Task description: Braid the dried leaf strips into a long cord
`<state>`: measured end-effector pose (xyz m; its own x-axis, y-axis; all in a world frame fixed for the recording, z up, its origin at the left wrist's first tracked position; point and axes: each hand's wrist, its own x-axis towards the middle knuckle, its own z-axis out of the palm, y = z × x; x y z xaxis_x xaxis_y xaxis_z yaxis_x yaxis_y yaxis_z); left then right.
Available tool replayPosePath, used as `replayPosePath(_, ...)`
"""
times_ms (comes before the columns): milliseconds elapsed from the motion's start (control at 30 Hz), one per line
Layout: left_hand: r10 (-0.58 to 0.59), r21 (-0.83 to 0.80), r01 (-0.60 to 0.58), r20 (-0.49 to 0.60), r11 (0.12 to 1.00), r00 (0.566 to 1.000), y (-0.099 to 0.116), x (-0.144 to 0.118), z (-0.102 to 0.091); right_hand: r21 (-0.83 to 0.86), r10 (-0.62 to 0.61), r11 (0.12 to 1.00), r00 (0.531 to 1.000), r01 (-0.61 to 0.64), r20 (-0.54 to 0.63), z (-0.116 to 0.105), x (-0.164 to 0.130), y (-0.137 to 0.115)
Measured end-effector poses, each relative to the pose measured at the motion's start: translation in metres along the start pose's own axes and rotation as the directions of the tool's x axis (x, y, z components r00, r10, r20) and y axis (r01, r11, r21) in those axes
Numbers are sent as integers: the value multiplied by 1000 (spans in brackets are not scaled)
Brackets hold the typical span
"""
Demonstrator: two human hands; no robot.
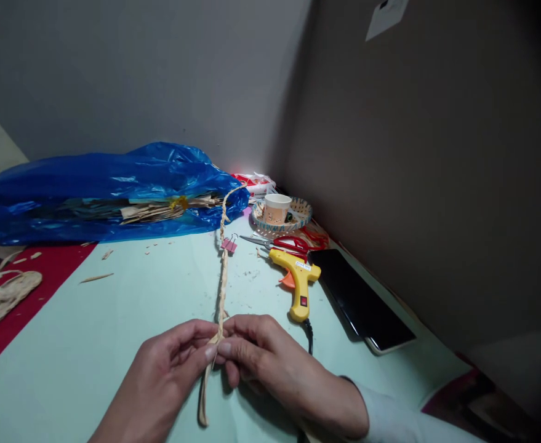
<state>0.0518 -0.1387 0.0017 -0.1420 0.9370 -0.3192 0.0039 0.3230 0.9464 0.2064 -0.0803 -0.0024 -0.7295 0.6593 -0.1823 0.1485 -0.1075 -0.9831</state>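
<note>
A thin braid of pale dried plant fibre [223,289] runs away from me over the light green table covering. My left hand [173,363] pinches it from the left between thumb and fingers. From the right, my right hand [256,351] pinches the same spot, the two thumb tips almost touching. Loose strand ends hang below my fingers toward the table's near side. Farther up, a pink binder clip [228,245] grips the braid, whose far end curves toward a blue plastic bag [113,175]. Some of my right fingers are hidden behind the hand.
Right of the braid lie a yellow glue gun [301,283] with a black cord, red-handled scissors [293,244] and a black phone-like device [362,295]. Behind them a paper cup [277,209] stands in a woven tray [304,212]. A woven straw piece [9,301] lies far left.
</note>
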Motion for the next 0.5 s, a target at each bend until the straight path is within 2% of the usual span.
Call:
replayPosePath(67,19,44,-17,-46,999,999,-1,-2,1,40,8,999,1000,-7,-28,1,1,0)
replayPosePath(300,122,310,-105,-37,945,992,-11,-7,3,122,20,993,989,-1,-149,8,3,6)
replayPosePath(400,94,328,-82,-23,941,995,-8,-9,2,57,14,998,982,-3,-188,9,2,7)
replayPosePath(500,66,372,-65,9,926,998,-3,-11,-1,-50,-41,998,973,31,-226,10,0,7)
